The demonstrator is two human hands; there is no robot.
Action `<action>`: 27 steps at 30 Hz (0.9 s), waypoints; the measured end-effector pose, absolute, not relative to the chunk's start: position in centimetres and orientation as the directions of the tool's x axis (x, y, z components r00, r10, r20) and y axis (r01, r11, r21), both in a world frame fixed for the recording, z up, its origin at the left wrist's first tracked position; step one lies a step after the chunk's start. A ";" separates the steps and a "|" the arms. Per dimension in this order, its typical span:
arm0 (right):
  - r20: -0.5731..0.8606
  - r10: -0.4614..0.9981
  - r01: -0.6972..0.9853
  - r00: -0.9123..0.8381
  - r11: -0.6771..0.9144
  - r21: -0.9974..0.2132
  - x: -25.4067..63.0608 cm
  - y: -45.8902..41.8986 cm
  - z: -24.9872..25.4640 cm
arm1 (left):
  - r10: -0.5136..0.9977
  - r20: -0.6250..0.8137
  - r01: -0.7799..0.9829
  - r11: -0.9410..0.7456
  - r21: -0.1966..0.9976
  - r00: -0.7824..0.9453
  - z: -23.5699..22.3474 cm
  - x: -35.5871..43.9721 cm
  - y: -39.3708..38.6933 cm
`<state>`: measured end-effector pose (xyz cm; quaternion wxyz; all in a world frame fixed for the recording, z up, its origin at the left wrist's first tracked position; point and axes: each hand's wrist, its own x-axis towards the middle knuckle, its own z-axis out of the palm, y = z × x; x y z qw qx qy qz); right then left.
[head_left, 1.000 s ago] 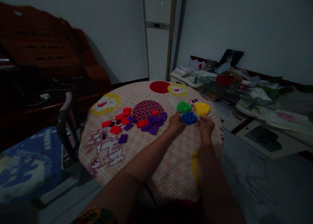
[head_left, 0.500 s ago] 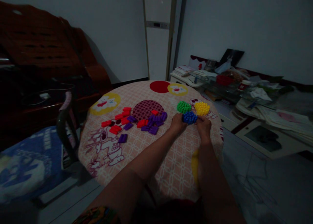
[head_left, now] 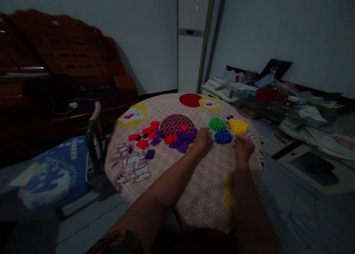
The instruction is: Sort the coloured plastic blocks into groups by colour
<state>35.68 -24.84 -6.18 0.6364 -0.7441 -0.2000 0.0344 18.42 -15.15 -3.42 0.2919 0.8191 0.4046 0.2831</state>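
A blue bobbled cluster (head_left: 223, 136) lies on the round table's patterned cloth (head_left: 194, 180), with a green cluster (head_left: 216, 124) and a yellow cluster (head_left: 238, 127) just behind it. My left hand (head_left: 203, 140) rests on the cloth to the left of the blue cluster, beside a heap of purple pieces (head_left: 183, 140). On the other side of the cluster, slightly nearer me, my right hand (head_left: 243, 147) lies on the cloth. Both hands are loosely bent and hold nothing. Red pieces (head_left: 146, 134) lie scattered further left.
A dark chair (head_left: 95, 143) stands at the table's left edge, with a blue patterned cushion (head_left: 52, 172) beyond it. A wooden sofa (head_left: 55, 73) fills the left. Low tables with cluttered papers and cups (head_left: 277, 98) run along the right wall.
Both hands held the blue cluster between them; now they have let go and drawn apart, leaving it on the cloth. The camera has turned left.
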 end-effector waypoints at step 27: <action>0.374 0.231 0.409 0.898 -0.130 -0.903 34.6 -25.1 -5.3 | 0.734 0.237 0.522 -0.636 0.568 0.636 2.0 11.1 -10.3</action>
